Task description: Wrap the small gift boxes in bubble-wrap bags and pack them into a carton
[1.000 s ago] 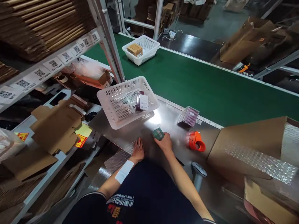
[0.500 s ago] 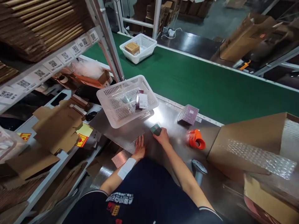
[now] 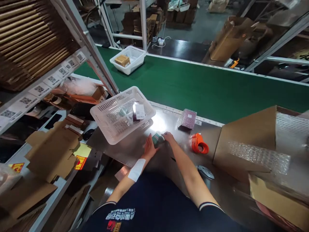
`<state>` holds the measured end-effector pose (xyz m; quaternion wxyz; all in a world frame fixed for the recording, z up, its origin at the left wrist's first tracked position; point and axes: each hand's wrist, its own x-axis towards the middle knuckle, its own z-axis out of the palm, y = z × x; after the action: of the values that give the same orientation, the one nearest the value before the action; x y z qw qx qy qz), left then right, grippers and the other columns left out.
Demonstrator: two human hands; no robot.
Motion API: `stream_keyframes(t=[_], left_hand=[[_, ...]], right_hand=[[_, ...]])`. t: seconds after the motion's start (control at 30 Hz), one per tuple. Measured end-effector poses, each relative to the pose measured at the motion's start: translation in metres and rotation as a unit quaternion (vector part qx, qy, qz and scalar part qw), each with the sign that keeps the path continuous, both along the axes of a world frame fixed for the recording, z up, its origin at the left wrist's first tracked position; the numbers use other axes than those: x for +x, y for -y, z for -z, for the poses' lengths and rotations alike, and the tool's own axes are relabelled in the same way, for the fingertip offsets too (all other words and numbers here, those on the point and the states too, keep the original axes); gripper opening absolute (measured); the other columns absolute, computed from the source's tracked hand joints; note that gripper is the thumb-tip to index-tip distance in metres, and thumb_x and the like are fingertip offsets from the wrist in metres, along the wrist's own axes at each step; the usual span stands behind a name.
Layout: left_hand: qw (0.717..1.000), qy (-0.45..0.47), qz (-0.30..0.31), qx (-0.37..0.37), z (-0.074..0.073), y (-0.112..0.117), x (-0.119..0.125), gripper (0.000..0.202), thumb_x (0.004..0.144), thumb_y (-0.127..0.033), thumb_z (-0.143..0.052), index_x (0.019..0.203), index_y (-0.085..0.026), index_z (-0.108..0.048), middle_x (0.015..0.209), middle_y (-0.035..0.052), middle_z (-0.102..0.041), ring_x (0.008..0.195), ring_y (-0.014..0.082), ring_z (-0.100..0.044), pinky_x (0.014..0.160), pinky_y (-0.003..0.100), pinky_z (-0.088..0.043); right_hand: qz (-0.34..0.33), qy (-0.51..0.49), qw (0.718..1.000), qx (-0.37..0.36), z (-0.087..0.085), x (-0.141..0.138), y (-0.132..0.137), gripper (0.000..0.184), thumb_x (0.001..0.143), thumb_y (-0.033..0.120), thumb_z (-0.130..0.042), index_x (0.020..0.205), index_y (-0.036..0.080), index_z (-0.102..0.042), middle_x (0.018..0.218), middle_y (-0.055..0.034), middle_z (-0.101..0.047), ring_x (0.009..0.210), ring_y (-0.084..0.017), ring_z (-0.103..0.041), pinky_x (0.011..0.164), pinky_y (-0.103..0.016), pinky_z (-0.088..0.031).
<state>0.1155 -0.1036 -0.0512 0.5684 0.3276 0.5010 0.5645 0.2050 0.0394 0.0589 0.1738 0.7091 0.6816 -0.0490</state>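
Observation:
Between my two hands is a small green box, just over the steel table. My left hand grips its left side, thumb below and fingers along the edge. My right hand pinches its right corner with the fingertips. Beyond my hands stands a white perforated basket, which contains a dark box with a white label. To the right are a box in purple-tinted bubble wrap and an orange tape dispenser.
A green conveyor belt runs behind the table, bearing a white basket with a small carton. Near my right forearm is a handheld scanner. A large open carton stands at the right; a shelf of flat cardboard rises at the left.
My left hand has lifted from flat on the table and moved up to the green box's left side. My right hand has shifted to its right corner. The view has turned slightly right.

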Motion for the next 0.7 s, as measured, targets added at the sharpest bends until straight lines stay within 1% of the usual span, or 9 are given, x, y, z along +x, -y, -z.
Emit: stream_keyframes(t=[0.1,0.2,0.27,0.33,0.37,0.43,0.5,0.6,0.7], left_hand=[[1.000,-0.011,0.002,-0.009,0.000,-0.010,-0.001,0.090,0.077,-0.015,-0.078,0.158,-0.013,-0.037,0.154,0.0259,-0.049,0.151,0.0467,-0.039,0.127,0.060,-0.028],[1.000,-0.026,0.009,-0.010,0.001,-0.010,-0.002,0.082,0.077,-0.015,-0.075,0.153,-0.015,-0.044,0.151,0.0228,-0.053,0.148,0.0440,-0.043,0.125,0.057,-0.034],[0.999,-0.035,0.014,-0.018,0.002,-0.009,-0.001,0.082,0.077,-0.015,-0.074,0.154,-0.016,-0.044,0.153,0.0212,-0.052,0.148,0.0425,-0.044,0.125,0.057,-0.036],[0.999,-0.042,0.017,-0.025,0.003,-0.007,0.001,0.084,0.077,-0.014,-0.073,0.156,-0.017,-0.042,0.155,0.0204,-0.051,0.150,0.0412,-0.043,0.125,0.057,-0.036],[0.999,-0.041,0.016,-0.028,0.004,-0.005,0.003,0.085,0.077,-0.014,-0.073,0.156,-0.017,-0.042,0.156,0.0201,-0.051,0.150,0.0407,-0.042,0.126,0.057,-0.035],[0.999,-0.032,0.009,-0.025,0.009,0.000,0.006,0.085,0.078,-0.013,-0.072,0.157,-0.017,-0.041,0.159,0.0193,-0.049,0.152,0.0396,-0.041,0.127,0.056,-0.034],[1.000,-0.019,-0.003,-0.020,0.017,0.010,0.009,0.080,0.082,-0.013,-0.066,0.158,-0.017,-0.041,0.161,0.0175,-0.049,0.153,0.0376,-0.042,0.128,0.054,-0.033],[1.000,-0.011,-0.004,-0.020,0.031,0.029,0.007,0.074,0.087,-0.012,-0.056,0.160,-0.015,-0.040,0.164,0.0166,-0.047,0.154,0.0349,-0.042,0.131,0.052,-0.031],[0.999,-0.047,0.010,-0.016,0.043,0.048,-0.007,0.089,0.082,-0.013,-0.063,0.166,-0.017,-0.033,0.173,0.0161,-0.030,0.161,0.0346,-0.028,0.132,0.054,-0.027]], right_hand=[[0.023,-0.007,0.999,-0.041,0.000,-0.004,0.000,0.012,0.091,0.023,-0.071,0.084,0.015,-0.072,0.080,-0.0025,-0.072,0.078,-0.017,-0.069,0.082,-0.034,-0.058],[0.010,-0.034,0.998,-0.057,-0.003,-0.004,0.006,0.011,0.090,0.015,-0.065,0.086,0.015,-0.075,0.085,-0.0036,-0.075,0.082,-0.017,-0.071,0.082,-0.031,-0.058],[-0.003,-0.047,0.997,-0.055,-0.005,-0.002,0.013,0.017,0.092,0.016,-0.060,0.091,0.016,-0.077,0.093,-0.0053,-0.078,0.091,-0.019,-0.072,0.087,-0.031,-0.057],[-0.015,-0.052,0.997,-0.052,-0.006,-0.002,0.020,0.023,0.096,0.022,-0.057,0.103,0.018,-0.078,0.102,-0.0066,-0.078,0.098,-0.021,-0.072,0.091,-0.033,-0.056],[-0.022,-0.053,0.997,-0.055,-0.006,-0.003,0.024,0.025,0.097,0.026,-0.057,0.111,0.019,-0.077,0.106,-0.0071,-0.078,0.101,-0.022,-0.072,0.093,-0.034,-0.056],[-0.042,-0.050,0.996,-0.066,-0.006,-0.006,0.033,0.031,0.095,0.032,-0.064,0.121,0.020,-0.075,0.111,-0.0089,-0.076,0.104,-0.024,-0.071,0.095,-0.036,-0.056],[-0.069,-0.041,0.994,-0.079,-0.004,-0.013,0.045,0.036,0.088,0.030,-0.073,0.122,0.019,-0.075,0.116,-0.0121,-0.074,0.108,-0.027,-0.068,0.098,-0.038,-0.055],[-0.115,-0.017,0.990,-0.082,0.000,-0.025,0.071,0.034,0.084,0.024,-0.075,0.118,0.020,-0.077,0.123,-0.0153,-0.068,0.118,-0.033,-0.062,0.103,-0.044,-0.052],[-0.175,0.029,0.983,-0.052,0.008,-0.032,0.103,0.040,0.085,0.018,-0.071,0.125,0.022,-0.075,0.129,-0.0170,-0.065,0.124,-0.037,-0.057,0.106,-0.050,-0.049]])
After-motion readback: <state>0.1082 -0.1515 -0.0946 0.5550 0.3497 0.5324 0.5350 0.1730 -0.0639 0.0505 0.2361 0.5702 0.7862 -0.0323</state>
